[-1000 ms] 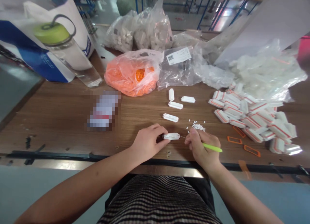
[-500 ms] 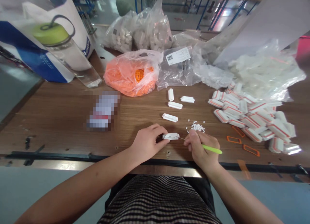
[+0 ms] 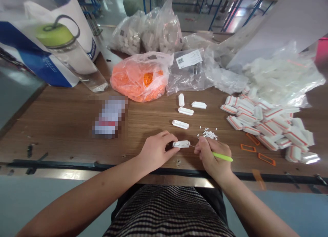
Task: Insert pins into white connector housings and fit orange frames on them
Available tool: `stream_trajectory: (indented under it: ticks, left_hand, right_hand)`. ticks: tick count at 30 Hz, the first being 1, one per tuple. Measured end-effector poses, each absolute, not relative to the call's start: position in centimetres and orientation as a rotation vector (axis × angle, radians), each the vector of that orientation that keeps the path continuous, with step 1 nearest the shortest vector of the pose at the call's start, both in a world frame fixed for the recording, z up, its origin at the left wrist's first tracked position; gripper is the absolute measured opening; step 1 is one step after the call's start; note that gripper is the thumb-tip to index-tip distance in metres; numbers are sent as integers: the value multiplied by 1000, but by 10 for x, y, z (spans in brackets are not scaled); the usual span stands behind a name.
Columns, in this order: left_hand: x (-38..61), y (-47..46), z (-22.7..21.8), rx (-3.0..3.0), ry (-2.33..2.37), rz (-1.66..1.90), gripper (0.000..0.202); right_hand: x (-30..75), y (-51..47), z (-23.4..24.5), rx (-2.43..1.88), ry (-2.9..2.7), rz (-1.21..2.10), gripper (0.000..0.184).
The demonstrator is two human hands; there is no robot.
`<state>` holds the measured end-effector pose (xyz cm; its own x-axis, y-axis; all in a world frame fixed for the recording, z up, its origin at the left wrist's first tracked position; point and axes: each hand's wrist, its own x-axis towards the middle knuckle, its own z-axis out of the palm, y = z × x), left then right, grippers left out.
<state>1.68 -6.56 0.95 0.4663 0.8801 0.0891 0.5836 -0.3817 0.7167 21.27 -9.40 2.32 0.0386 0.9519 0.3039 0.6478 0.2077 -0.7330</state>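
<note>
White plastic casing [image 3: 180, 144] lies near the front edge of the table [image 3: 64, 127], pinched by the left hand [image 3: 159, 151]. Just beside it, the right hand [image 3: 211, 155] grips a green-handled pick [image 3: 222, 156], its thin tip at the casing's end. Small white crumbs [image 3: 209, 134] lie just beyond.
</note>
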Motion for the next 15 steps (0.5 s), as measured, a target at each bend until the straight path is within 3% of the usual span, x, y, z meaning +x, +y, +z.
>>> stream_trajectory:
  ticks: [15]
  left_hand:
    - [17,-66,8,2083,1216,628,10]
  right_hand:
    - [214,-93,22,-1514,-1697,490,44]
